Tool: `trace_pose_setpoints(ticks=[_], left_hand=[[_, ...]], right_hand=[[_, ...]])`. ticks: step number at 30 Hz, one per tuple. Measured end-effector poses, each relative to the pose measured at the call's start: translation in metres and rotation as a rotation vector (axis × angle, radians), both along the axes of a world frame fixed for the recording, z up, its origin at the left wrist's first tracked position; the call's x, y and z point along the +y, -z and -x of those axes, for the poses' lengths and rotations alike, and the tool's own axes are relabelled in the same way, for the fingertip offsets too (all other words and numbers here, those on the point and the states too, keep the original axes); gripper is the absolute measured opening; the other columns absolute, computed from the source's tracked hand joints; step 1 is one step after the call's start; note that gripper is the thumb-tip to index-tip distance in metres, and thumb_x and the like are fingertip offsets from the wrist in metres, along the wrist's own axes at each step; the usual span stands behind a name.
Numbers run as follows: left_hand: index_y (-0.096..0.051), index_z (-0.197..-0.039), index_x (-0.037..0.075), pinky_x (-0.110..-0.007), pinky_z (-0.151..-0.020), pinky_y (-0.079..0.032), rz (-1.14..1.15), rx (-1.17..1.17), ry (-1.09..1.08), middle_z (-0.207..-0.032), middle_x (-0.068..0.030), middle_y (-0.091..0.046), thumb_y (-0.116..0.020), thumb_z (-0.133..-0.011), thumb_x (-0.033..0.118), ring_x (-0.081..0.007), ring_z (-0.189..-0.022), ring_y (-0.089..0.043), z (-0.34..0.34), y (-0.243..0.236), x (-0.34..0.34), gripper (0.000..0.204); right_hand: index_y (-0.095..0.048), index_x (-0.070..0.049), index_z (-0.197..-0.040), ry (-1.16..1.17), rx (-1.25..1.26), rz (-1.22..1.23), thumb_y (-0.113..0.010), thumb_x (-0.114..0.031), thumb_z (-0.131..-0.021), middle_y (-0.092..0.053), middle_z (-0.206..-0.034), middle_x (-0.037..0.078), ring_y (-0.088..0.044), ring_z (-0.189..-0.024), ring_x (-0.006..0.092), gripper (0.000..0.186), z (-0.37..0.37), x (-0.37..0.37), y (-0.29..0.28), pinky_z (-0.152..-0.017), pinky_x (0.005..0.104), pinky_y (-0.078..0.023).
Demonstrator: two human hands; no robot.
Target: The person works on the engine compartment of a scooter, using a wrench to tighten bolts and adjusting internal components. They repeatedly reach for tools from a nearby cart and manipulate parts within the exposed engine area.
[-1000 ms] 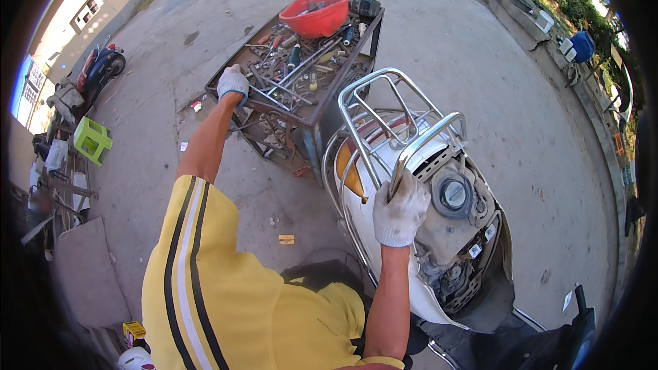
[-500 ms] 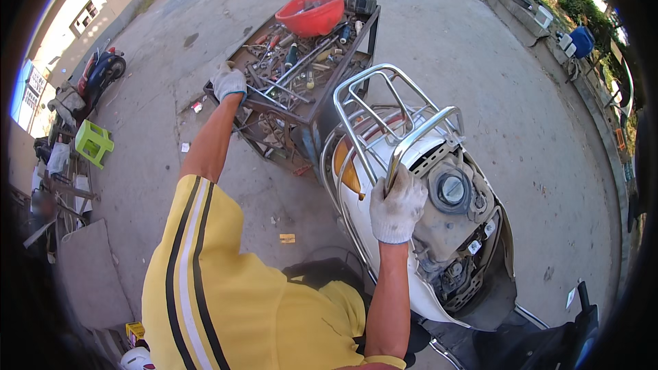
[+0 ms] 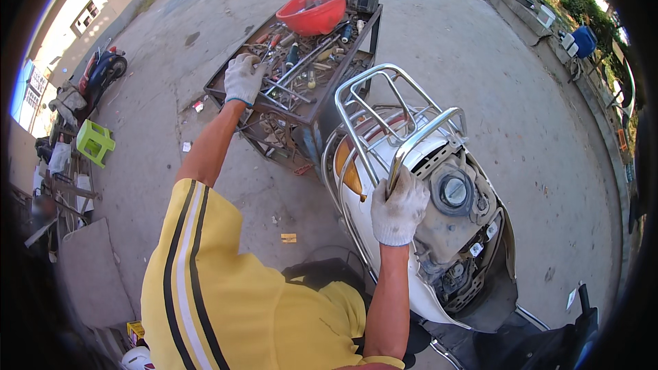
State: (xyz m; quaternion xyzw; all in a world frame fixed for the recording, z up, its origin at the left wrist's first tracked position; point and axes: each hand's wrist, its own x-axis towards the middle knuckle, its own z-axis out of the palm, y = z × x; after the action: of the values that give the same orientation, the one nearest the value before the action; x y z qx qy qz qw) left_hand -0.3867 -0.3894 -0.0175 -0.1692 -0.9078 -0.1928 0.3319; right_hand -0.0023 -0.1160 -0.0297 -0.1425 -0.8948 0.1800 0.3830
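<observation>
You are standing in an open-air repair yard for scooters, set on a wide concrete forecourt [image 3: 480, 62] beside a street. In front of you a white scooter [image 3: 439, 233] sits with its seat off, the fuel cap and inner parts laid bare under a chrome rear rack [image 3: 391, 116]. Just beside it a low metal tool cart [image 3: 301, 89] is heaped with wrenches, screwdrivers and loose parts, with a red basin [image 3: 317, 8] at its far end. At your left, another parked scooter [image 3: 99, 72], a green plastic stool [image 3: 94, 141] and piled scrap line the building's edge.
</observation>
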Motion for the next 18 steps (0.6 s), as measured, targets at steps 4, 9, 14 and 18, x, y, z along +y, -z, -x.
trace_pose_setpoints(ticks=[4, 9, 14, 18], left_hand=[[-0.078, -0.098, 0.007, -0.042, -0.101, -0.050, 0.065, -0.115, 0.219, -0.118, -0.0102, -0.070, -0.078, -0.087, 0.030, -0.0316, -0.116, -0.063, -0.016, -0.012, 0.011, 0.026], [-0.077, -0.100, 0.007, -0.043, -0.100, -0.051, 0.106, -0.181, 0.400, -0.116, -0.0109, -0.070, -0.079, -0.086, 0.027, -0.0316, -0.116, -0.063, -0.029, -0.022, 0.025, 0.024], [-0.076, -0.118, 0.011, -0.045, -0.098, -0.050, 0.233, -0.206, 0.613, -0.107, -0.0133, -0.070, -0.077, -0.087, 0.031, -0.0345, -0.111, -0.063, -0.039, -0.022, 0.052, 0.037], [-0.074, -0.127, 0.015, -0.047, -0.098, -0.048, 0.428, -0.258, 0.544, -0.106, -0.0148, -0.069, -0.075, -0.088, 0.037, -0.0357, -0.112, -0.061, -0.049, -0.029, 0.077, 0.045]], right_hand=[[-0.058, -0.003, -0.130, -0.004, 0.025, -0.013, -0.075, -0.005, -0.081, -0.064, -0.103, 0.017, -0.061, -0.098, 0.0387, 0.052, 0.001, 0.000, 0.000, -0.090, 0.0522, -0.047], [-0.057, -0.003, -0.131, -0.016, 0.023, -0.017, -0.075, -0.005, -0.082, -0.065, -0.104, 0.017, -0.062, -0.098, 0.0379, 0.052, 0.000, -0.001, -0.002, -0.090, 0.0520, -0.047], [-0.056, -0.003, -0.132, -0.014, 0.011, -0.023, -0.075, -0.005, -0.082, -0.064, -0.103, 0.017, -0.062, -0.098, 0.0376, 0.054, 0.000, 0.001, 0.000, -0.090, 0.0521, -0.047], [-0.056, -0.004, -0.131, -0.008, 0.009, -0.028, -0.075, -0.006, -0.082, -0.064, -0.103, 0.017, -0.062, -0.098, 0.0378, 0.052, 0.000, 0.000, 0.000, -0.090, 0.0523, -0.046]])
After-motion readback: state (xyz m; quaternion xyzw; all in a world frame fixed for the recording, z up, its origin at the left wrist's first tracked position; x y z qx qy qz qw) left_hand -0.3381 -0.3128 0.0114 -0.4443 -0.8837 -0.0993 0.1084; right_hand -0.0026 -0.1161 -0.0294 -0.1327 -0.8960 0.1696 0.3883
